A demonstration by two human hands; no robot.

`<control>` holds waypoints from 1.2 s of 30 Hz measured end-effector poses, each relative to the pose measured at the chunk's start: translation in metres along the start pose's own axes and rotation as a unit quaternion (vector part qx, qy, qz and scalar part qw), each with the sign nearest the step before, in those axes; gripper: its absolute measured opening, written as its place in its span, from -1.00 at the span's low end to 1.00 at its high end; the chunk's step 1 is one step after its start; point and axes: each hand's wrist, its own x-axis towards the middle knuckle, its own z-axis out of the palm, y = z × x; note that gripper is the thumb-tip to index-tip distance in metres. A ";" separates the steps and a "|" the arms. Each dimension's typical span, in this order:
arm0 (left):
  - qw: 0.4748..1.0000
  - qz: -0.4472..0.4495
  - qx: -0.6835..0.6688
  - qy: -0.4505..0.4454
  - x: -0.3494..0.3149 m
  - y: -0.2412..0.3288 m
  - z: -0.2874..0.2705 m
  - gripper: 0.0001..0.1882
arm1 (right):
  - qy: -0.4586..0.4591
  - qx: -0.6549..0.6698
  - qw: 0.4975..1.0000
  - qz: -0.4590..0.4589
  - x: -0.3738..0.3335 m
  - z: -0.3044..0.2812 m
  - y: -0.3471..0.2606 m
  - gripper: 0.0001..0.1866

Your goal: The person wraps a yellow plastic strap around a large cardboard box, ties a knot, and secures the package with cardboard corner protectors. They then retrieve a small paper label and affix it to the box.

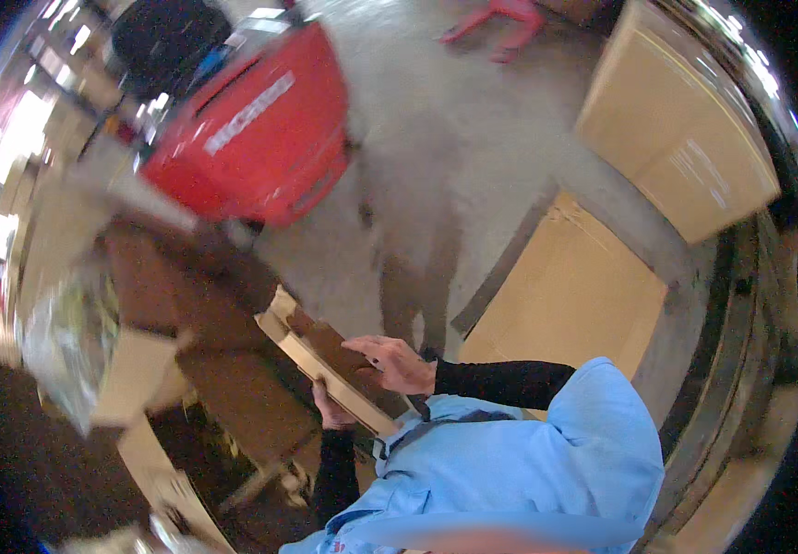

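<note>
A folded piece of brown cardboard (330, 367) stands tilted in front of my body, its pale edge running from upper left down to my waist. My left hand (332, 408) is closed around its left edge from below, fingers partly hidden. On the other side, my right hand (399, 364) has its fingers stretched out over the cardboard's inner face; whether they touch it I cannot tell. Large brown cardboard boxes (242, 397) with raised flaps lie just left of my left hand.
A red machine (260, 138) with a black top stands ahead on the left. A flat cardboard sheet (570, 286) lies on the concrete floor to my right. Beyond it stands a tall carton (676, 129), beside wooden pallets (740, 369). Clear plastic wrapping (66, 342) sits at far left.
</note>
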 end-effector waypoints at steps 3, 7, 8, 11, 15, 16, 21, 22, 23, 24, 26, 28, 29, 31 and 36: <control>0.996 -0.063 0.064 0.018 0.094 0.015 0.029 -0.06 | 0.096 -0.037 0.994 0.025 0.036 -0.047 0.020 -0.42; 0.981 -0.148 0.113 -0.059 0.206 0.006 0.087 -0.10 | 0.319 0.035 0.939 0.125 0.049 -0.109 0.043 -0.45; 0.978 -0.129 0.103 -0.127 0.224 -0.003 0.097 -0.10 | 0.366 0.056 0.916 0.153 0.044 -0.115 0.052 -0.46; 0.965 -0.190 0.072 -0.167 0.293 -0.020 0.155 -0.13 | 0.466 0.155 0.848 0.202 0.048 -0.169 0.091 -0.51; 0.892 -0.275 0.036 -0.357 0.404 -0.022 0.216 -0.08 | 0.498 0.389 0.744 0.217 0.057 -0.251 0.154 -0.51; 0.933 -0.235 0.052 -0.269 0.422 -0.029 0.235 -0.08 | 0.480 0.449 0.726 0.203 0.056 -0.278 0.165 -0.51; 0.924 -0.297 0.026 -0.241 0.541 -0.035 0.306 -0.20 | 0.468 0.560 0.675 0.110 0.068 -0.358 0.199 -0.56; 0.924 -0.304 0.038 -0.228 0.568 -0.033 0.317 -0.22 | 0.475 0.524 0.695 0.129 0.073 -0.365 0.201 -0.55; 0.925 -0.310 0.056 -0.212 0.594 -0.036 0.330 -0.23 | 0.469 0.494 0.720 0.138 0.076 -0.376 0.206 -0.54; 0.928 -0.316 0.066 -0.186 0.615 -0.046 0.342 -0.27 | 0.485 0.526 0.681 0.154 0.078 -0.387 0.210 -0.48; 0.920 -0.336 0.066 -0.190 0.661 -0.071 0.366 -0.30 | 0.421 0.559 0.707 0.103 0.083 -0.406 0.221 -0.36; 0.930 -0.304 0.086 -0.189 0.700 -0.103 0.385 -0.34 | 0.352 0.614 0.706 0.039 0.088 -0.431 0.238 -0.37; 0.926 -0.322 0.100 -0.168 0.720 -0.113 0.394 -0.30 | 0.386 0.578 0.715 0.070 0.093 -0.443 0.246 -0.40; 0.916 -0.355 0.106 -0.153 0.755 -0.138 0.416 -0.22 | 0.446 0.507 0.725 0.135 0.100 -0.473 0.263 -0.38; 0.936 -0.292 0.115 -0.162 0.823 -0.187 0.503 -0.26 | 0.408 0.441 0.775 0.197 0.126 -0.626 0.307 -0.34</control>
